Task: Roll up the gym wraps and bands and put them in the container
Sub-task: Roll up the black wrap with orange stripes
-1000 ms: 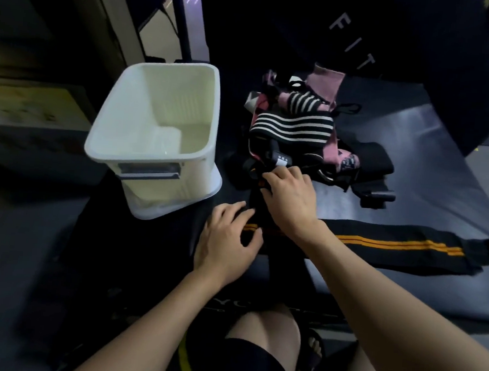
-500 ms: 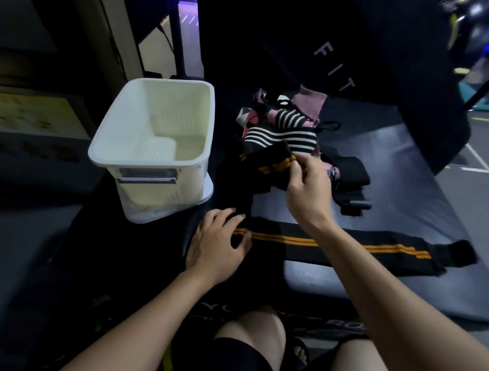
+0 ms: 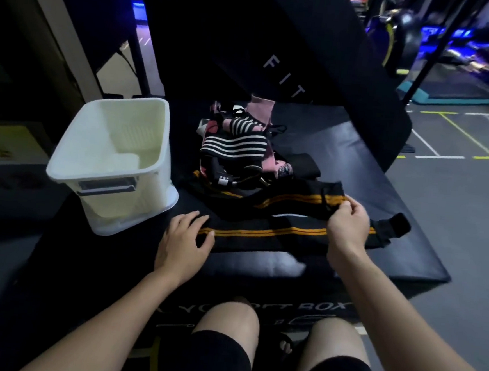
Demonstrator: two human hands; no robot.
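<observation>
Here the person's bare knees (image 3: 227, 318) and black shorts (image 3: 209, 358) sit nearest the camera, at the edge of a black padded mat (image 3: 378, 254). Just beyond them the left hand (image 3: 185, 240) lies flat, fingers spread, pressing down the near end of a black wrap with orange stripes (image 3: 263, 233) that lies straight across the mat; it has stayed on that spot since half a second ago. The right hand (image 3: 348, 222) has swung from the middle of the pile out to the right, and now pinches the end of a second black wrap with orange stripes (image 3: 295, 199), fingers closed on it, lifting it above the flat one. That second wrap, bunched near the pile before, is now drawn out in a sagging line from the pile to the hand. The flat wrap's far end (image 3: 395, 226) sticks out past the right hand. Further back, the pile of striped and pink bands (image 3: 234, 146) rests untouched. To its left stands the white plastic container (image 3: 136, 203), open-topped, well apart from both hands, with no wraps visible in it.
</observation>
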